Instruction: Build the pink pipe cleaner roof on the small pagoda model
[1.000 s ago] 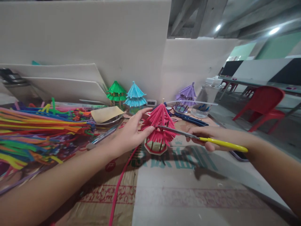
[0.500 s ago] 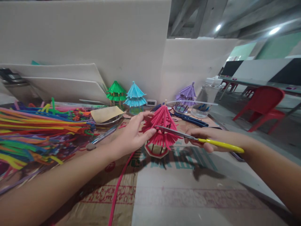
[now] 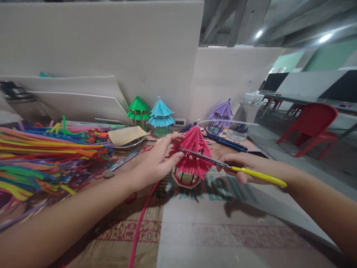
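Note:
A small model pavilion (image 3: 195,149) with a two-tier pink roof of fuzzy pipe cleaners stands on an octagonal base in front of me. My left hand (image 3: 160,158) grips its left side, thumb on the near side of the roof and fingers behind. In my right hand (image 3: 237,163) are yellow-handled scissors (image 3: 258,176), held nearly level. Their grey blades lie across the front of the roof between the two tiers, tips close to my left thumb. Whether the blades are parted I cannot tell. A pink pipe cleaner strip (image 3: 139,227) runs from near the base toward me.
Bundles of coloured pipe cleaners (image 3: 50,149) lie at the left, beside a dish with a yellowish card (image 3: 126,136). Behind stand green (image 3: 138,109), blue (image 3: 160,115) and purple (image 3: 220,115) pavilions. A clear bottle (image 3: 241,119) and a dark blue tool (image 3: 227,143) are at back right.
The scissors have shifted slightly left along the roof, their tips now nearer my left thumb. The pavilion has turned or tilted a little; my left hand keeps its grip.

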Available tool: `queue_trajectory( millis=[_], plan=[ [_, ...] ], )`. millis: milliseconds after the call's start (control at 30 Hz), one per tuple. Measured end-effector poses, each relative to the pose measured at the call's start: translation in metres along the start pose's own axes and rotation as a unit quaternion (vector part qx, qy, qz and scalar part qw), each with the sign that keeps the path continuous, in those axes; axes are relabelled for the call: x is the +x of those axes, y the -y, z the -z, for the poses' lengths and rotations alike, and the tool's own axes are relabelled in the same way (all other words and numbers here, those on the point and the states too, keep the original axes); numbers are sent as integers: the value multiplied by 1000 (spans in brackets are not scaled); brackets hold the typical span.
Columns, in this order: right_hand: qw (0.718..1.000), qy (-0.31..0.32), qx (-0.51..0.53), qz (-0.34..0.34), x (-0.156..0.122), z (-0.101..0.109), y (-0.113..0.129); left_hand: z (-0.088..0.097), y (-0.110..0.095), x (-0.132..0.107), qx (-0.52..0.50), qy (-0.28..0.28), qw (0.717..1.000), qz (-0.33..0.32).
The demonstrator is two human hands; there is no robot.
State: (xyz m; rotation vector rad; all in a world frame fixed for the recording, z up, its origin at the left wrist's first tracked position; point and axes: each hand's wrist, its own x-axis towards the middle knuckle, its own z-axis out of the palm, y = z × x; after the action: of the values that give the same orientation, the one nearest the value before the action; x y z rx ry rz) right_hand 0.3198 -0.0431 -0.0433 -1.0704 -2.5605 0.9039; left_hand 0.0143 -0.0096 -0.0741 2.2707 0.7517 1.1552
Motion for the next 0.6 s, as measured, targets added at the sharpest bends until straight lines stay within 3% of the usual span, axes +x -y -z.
queue_trajectory(
  millis=[300, 600],
  plan=[
    [998, -9, -24, 59, 0, -1, 8, 1, -2, 1, 15, 9, 1000, 7],
    [998, -28, -37, 35, 0, -5, 2, 0, -3, 0, 29, 8, 999, 18]
  ],
)
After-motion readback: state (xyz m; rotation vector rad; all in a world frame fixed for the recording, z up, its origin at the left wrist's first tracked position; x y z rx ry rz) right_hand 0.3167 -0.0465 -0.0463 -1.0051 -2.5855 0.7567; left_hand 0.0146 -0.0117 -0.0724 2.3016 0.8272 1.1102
